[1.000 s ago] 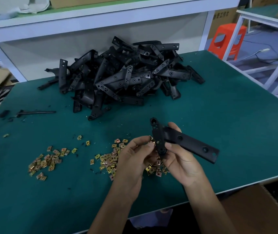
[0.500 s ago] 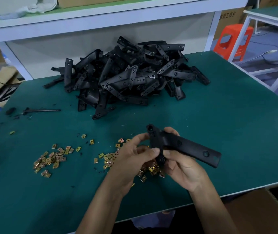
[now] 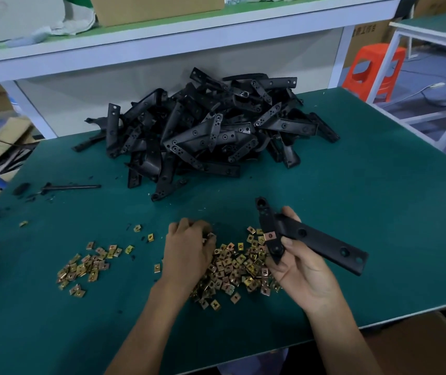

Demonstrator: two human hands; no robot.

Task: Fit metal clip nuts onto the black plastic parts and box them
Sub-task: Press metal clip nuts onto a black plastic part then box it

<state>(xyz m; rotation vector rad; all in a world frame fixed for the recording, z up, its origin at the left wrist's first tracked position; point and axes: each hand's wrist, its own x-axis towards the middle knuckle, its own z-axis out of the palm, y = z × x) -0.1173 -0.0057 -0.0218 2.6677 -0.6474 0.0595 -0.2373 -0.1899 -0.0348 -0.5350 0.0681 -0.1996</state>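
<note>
The left hand [image 3: 189,250] curls over the clip nuts [image 3: 232,266], so I cannot tell its grip. The right hand [image 3: 304,274] grips a black part [image 3: 322,240], with more parts [image 3: 205,131] heaped behind.

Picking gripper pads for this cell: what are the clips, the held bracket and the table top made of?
Clips: thin stamped metal, shiny yellow-gold plating, probably zinc-plated steel. Bracket: matte black, moulded-looking plastic, smooth with round holes. Table top: dull green mat, non-reflective; rubber or felt, cannot tell.
</note>
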